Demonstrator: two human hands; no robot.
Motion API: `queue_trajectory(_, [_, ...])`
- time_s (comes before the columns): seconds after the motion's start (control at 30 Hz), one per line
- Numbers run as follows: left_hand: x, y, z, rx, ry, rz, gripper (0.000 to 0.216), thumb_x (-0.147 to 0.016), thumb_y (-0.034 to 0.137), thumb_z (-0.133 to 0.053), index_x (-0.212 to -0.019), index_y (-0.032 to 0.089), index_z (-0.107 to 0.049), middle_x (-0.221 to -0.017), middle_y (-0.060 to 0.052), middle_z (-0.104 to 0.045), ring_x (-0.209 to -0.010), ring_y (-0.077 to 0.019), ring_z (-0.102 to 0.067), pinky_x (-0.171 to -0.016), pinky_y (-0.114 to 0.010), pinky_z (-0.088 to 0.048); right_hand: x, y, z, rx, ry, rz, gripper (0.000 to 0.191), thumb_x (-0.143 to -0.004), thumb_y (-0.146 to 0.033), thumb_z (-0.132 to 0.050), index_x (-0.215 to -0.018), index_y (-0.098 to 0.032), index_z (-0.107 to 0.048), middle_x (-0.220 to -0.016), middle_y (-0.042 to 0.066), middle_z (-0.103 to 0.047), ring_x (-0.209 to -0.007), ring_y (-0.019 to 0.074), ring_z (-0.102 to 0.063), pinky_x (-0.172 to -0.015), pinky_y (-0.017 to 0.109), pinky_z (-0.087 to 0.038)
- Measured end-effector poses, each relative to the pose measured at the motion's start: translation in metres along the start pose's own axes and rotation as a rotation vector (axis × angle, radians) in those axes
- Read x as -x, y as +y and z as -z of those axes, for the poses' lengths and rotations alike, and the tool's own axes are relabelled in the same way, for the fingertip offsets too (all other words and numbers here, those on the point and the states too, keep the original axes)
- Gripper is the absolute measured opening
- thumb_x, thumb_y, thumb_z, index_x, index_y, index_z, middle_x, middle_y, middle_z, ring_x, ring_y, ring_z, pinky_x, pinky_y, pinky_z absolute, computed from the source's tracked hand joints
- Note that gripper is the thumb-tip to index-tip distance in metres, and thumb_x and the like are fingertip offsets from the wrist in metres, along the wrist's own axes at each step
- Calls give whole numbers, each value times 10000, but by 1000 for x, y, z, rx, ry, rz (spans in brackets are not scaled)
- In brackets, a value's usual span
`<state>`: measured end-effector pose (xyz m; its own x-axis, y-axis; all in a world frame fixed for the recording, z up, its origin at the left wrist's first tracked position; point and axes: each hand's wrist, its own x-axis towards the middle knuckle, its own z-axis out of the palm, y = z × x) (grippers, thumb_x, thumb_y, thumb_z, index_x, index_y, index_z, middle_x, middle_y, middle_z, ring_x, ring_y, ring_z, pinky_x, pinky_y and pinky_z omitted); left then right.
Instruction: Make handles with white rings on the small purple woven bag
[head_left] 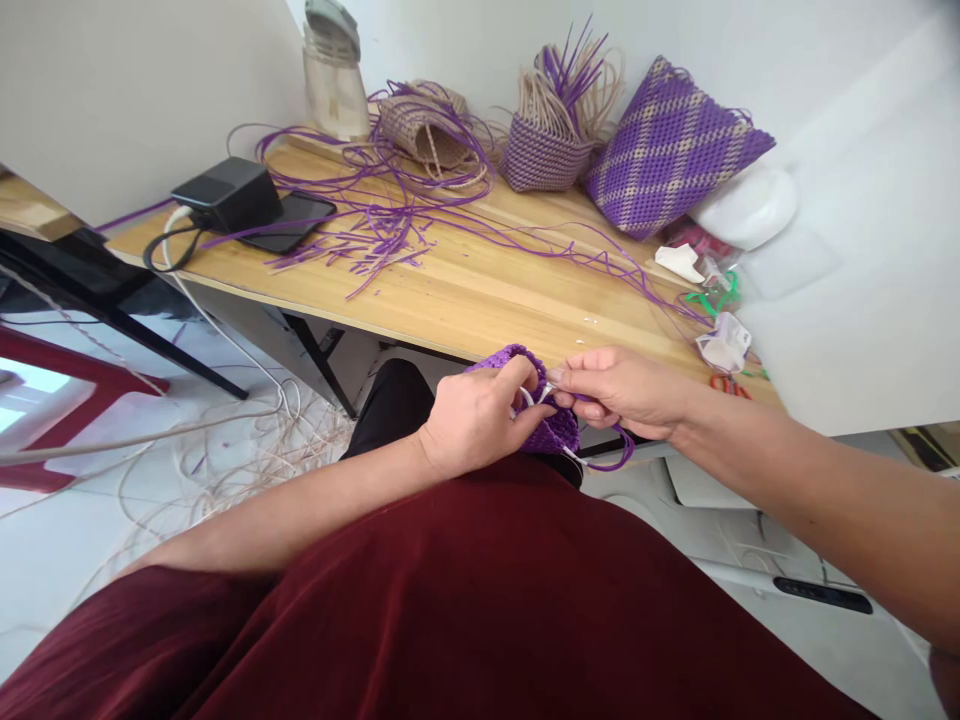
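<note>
A small purple woven basket [556, 432] rests at my lap, just off the table's front edge. My left hand [486, 412] is closed on its rim, thumb and fingers bent over the weave. Between the two hands a white strip [546, 393] shows at the rim. My right hand [611, 388] pinches the end of this strip at the basket's right side. A purple strand [621, 452] loops out below my right hand. The fingers cover part of the basket.
On the wooden table [480, 300] lie purple offcuts [375, 245], a black phone [289, 222] and a black power adapter [229, 190]. Behind stand a bottle [334, 85], a half-woven basket [544, 150] and a plaid purple woven piece [667, 155]. Loose strands [247, 450] litter the floor.
</note>
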<state>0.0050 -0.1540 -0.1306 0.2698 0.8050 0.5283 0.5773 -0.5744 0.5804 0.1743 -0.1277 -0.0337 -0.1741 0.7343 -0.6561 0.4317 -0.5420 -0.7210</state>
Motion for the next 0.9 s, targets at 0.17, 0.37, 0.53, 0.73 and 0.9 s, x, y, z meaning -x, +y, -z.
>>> queue_trajectory(0.17, [1, -3, 3, 91, 15, 20, 128, -874, 332, -639, -902, 211, -609, -745, 16, -709, -642, -142, -658, -604, -248, -467, 1, -3, -6, 102, 40, -2, 328, -957, -232, -572, -647, -147, -509, -416, -65, -393, -363, 22, -260, -366, 145, -162])
queue_trajectory(0.37, [4, -5, 9, 134, -6, 5, 79, -912, 264, -613, -886, 207, -661, -817, -2, -726, -729, -138, -677, -680, -237, -505, 6, -6, -10, 274, 122, 78, 268, -940, -181, -556, -675, -148, -544, -442, -62, -432, -382, 32, -307, -388, 167, -219])
queue_trajectory(0.53, [5, -7, 17, -74, 41, -162, 167, -975, 246, -510, -1075, 196, -634, -978, -53, -694, -836, -151, -672, -730, -248, -530, 6, -3, -3, 429, 92, 203, 73, -819, -217, -687, -842, -156, -655, -630, -9, -618, -496, 75, -476, -464, 201, -343])
queue_trajectory(0.73, [-3, -1, 22, -303, -45, -263, 174, -966, 190, -466, -963, 172, -640, -960, -75, -619, -829, -181, -611, -750, -296, -536, 14, -5, -6, 1054, 337, 549, 102, -857, -198, -602, -873, -182, -701, -828, 46, -729, -757, 183, -641, -674, 284, -428])
queue_trajectory(0.9, [-9, 0, 21, -309, -40, -255, 163, -971, 220, -477, -956, 175, -633, -1026, -79, -622, -892, -185, -605, -756, -290, -538, 15, -7, -9, 1289, 409, 715, 167, -883, -148, -547, -898, -179, -711, -877, 52, -738, -811, 197, -650, -729, 296, -423])
